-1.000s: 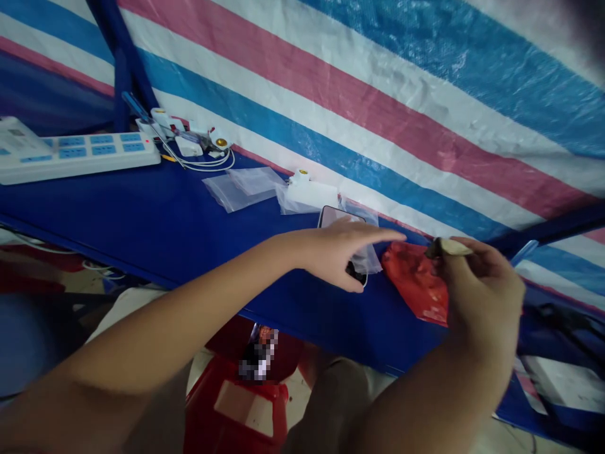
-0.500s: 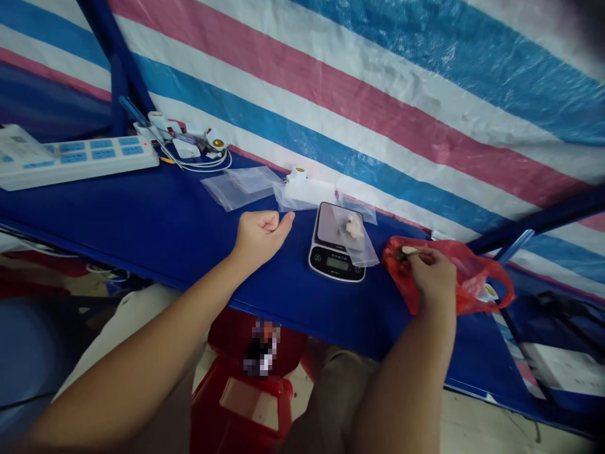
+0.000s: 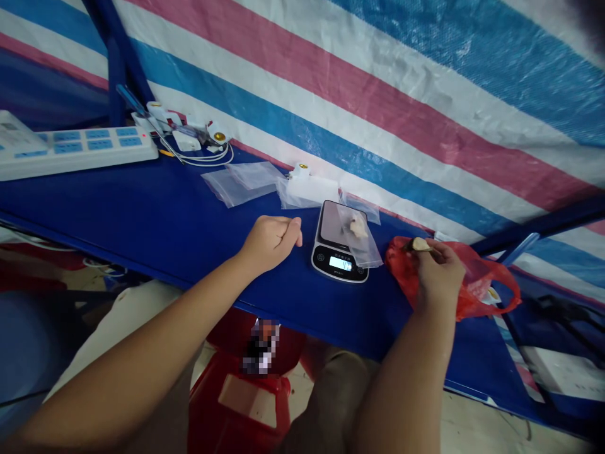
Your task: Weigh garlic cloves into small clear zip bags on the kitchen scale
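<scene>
A small digital scale (image 3: 339, 251) sits on the blue table (image 3: 142, 214), its display lit. On its platform lies a clear plastic bag (image 3: 362, 243) holding a pale lump (image 3: 358, 224). My left hand (image 3: 271, 239) rests on the table just left of the scale, its fingers curled into a loose fist with nothing in it. My right hand (image 3: 437, 274) is over a red plastic bag (image 3: 477, 284) right of the scale and pinches a small pale-and-dark piece (image 3: 418, 245) between its fingertips.
A white power strip (image 3: 75, 151) lies at the far left, with small white parts and a wire (image 3: 198, 142) behind it. Empty clear bags (image 3: 241, 183) and a white block (image 3: 309, 186) lie by the striped tarp wall. A red stool (image 3: 241, 384) stands below the table edge.
My left hand has drawn back from over the scale and curled into a fist beside it. My right hand moved away over the red bag, still pinching the piece. The scale display lit up.
</scene>
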A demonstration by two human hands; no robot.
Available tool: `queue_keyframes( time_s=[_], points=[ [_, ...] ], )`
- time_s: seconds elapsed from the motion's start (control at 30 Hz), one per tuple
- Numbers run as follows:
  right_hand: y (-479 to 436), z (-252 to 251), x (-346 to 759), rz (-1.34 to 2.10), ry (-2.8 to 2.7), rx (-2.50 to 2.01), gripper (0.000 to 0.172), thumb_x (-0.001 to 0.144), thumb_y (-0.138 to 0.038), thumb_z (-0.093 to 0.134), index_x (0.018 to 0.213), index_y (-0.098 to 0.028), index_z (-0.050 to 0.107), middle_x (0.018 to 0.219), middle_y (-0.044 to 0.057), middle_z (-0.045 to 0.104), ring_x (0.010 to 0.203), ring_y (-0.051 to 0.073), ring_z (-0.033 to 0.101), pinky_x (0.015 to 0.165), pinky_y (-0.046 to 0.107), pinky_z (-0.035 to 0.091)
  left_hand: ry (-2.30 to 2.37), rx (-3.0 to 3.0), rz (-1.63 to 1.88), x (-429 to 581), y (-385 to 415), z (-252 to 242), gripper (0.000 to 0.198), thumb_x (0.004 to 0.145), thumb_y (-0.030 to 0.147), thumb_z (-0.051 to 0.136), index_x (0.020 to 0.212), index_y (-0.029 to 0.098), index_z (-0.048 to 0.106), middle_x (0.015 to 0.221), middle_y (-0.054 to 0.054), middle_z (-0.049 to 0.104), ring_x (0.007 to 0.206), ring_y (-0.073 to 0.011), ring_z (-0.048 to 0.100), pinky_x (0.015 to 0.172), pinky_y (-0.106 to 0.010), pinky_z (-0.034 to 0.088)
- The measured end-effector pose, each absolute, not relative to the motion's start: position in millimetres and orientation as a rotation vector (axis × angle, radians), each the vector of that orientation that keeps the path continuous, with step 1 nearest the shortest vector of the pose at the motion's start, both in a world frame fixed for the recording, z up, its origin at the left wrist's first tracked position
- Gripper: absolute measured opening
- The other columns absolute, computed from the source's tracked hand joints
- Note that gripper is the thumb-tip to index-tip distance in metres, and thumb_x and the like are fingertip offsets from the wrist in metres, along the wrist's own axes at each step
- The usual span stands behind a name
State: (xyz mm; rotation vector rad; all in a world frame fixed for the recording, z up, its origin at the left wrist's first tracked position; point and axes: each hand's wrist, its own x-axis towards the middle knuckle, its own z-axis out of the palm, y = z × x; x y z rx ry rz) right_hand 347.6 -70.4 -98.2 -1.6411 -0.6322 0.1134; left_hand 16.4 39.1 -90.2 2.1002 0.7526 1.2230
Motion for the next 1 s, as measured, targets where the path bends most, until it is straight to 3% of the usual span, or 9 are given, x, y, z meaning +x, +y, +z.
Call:
queue_keyframes(
  time_s=[0.17,0.37,0.53,0.7,0.77,0.87,0.97,1.0],
  points=[
    [-68.0,-92.2,338.5,0.144,-0.557,-1.540,0.045,0.057,-0.037,0.085,0.096,-0.019,0.072,0.083,0.001,0.071,0.070,0.019,0.070,0.090,0.044,0.060,0.698,2.216,1.067,16.6,40.3,-95.0,0.057,0.100,0.028,0.038,0.047,0.020,0.055,0.047,0.001,0.059,0.046,-0.0111,0.056,0.059,-0.028,0.045],
    [-69.9,-88.4,334.6,0.178,-0.550,-1.508,0.049,0.053,-0.036,0.087,0.095,-0.018,0.072,0.088,0.003,0.072,0.079,0.020,0.072,0.095,0.044,0.059,0.711,2.282,1.057,20.5,42.9,-98.8,0.055,0.098,0.031,0.039,0.046,0.022,0.022,0.041,0.004,0.025,0.038,-0.0106,0.026,0.049,-0.032,0.021],
    [-70.6,-86.1,330.6,0.228,-0.552,-1.493,0.047,0.053,-0.035,0.088,0.093,-0.018,0.072,0.089,0.005,0.073,0.084,0.024,0.074,0.099,0.051,0.058,0.727,2.258,1.035,20.2,41.7,-98.8,0.054,0.098,0.031,0.039,0.046,0.023,0.026,0.042,0.004,0.030,0.040,-0.0111,0.031,0.051,-0.032,0.025],
    [-73.0,-84.7,329.4,0.260,-0.551,-1.512,0.039,0.058,-0.030,0.086,0.092,-0.019,0.072,0.088,0.006,0.073,0.085,0.024,0.074,0.093,0.045,0.062,0.717,2.342,1.020,20.5,38.9,-99.5,0.054,0.098,0.031,0.037,0.048,0.022,0.020,0.043,0.004,0.023,0.040,-0.0108,0.026,0.050,-0.032,0.020],
    [-75.1,-83.5,328.6,0.320,-0.566,-1.528,0.037,0.061,-0.030,0.085,0.093,-0.019,0.071,0.089,0.006,0.073,0.084,0.024,0.074,0.085,0.043,0.065,0.727,2.399,1.053,21.3,36.4,-98.2,0.052,0.100,0.031,0.036,0.050,0.022,0.024,0.044,0.003,0.028,0.042,-0.0112,0.030,0.051,-0.032,0.023],
    [-76.7,-79.4,323.5,0.541,-0.542,-1.523,0.035,0.065,-0.032,0.084,0.094,-0.019,0.071,0.089,0.008,0.074,0.082,0.025,0.075,0.075,0.041,0.066,0.723,2.526,1.123,24.5,31.7,-92.7,0.040,0.099,0.030,0.042,0.060,0.021,0.045,0.058,0.001,0.051,0.056,-0.0134,0.048,0.056,-0.030,0.032],
    [-74.2,-73.1,313.3,0.744,-0.497,-1.546,0.036,0.067,-0.034,0.085,0.098,-0.020,0.070,0.093,0.007,0.074,0.084,0.023,0.075,0.073,0.035,0.065,0.555,2.719,1.129,34.4,26.5,-86.7,0.014,0.096,0.023,0.050,0.098,0.016,0.063,0.099,-0.007,0.069,0.093,-0.0195,0.061,0.079,-0.031,0.046],
    [-72.8,-70.8,309.4,0.786,-0.495,-1.566,0.037,0.068,-0.035,0.085,0.099,-0.020,0.070,0.094,0.007,0.074,0.084,0.021,0.075,0.071,0.031,0.065,0.499,2.785,1.113,39.4,24.6,-85.7,0.021,0.096,0.019,0.050,0.112,0.015,0.062,0.112,-0.010,0.068,0.105,-0.0216,0.060,0.088,-0.033,0.047]
  ],
)
